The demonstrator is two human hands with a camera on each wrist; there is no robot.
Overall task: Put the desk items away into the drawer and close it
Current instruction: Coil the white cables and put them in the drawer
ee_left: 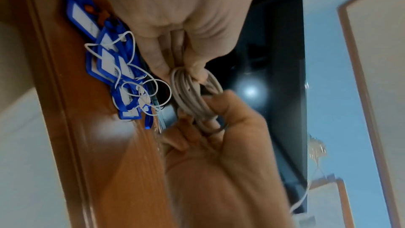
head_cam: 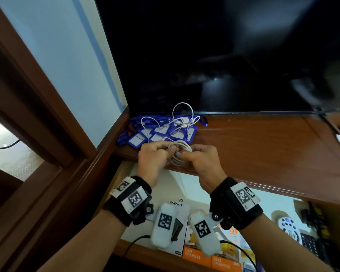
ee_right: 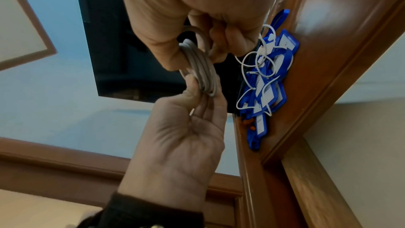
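Note:
A coiled grey-white cable (head_cam: 182, 154) hangs between both hands, just above the desk's front edge and the open drawer (head_cam: 192, 185). My left hand (head_cam: 161, 153) pinches the left side of the coil (ee_left: 190, 96); my right hand (head_cam: 192, 155) grips its right side (ee_right: 201, 72) with curled fingers. In the left wrist view the left hand (ee_left: 181, 65) comes from above and the right hand (ee_left: 210, 110) from below. A heap of blue badge holders (head_cam: 157, 134) with lanyards lies on the desk behind, with a thin white cable (head_cam: 177, 118) tangled loosely on top.
A dark TV screen (head_cam: 224, 55) stands at the back of the brown desk top (head_cam: 263, 150). The drawer holds a white Onesam box (head_cam: 177, 205), orange fast-charger boxes (head_cam: 196, 256), a white round-buttoned device (head_cam: 289, 226) and dark items at right. A wooden frame (head_cam: 47, 114) borders the left.

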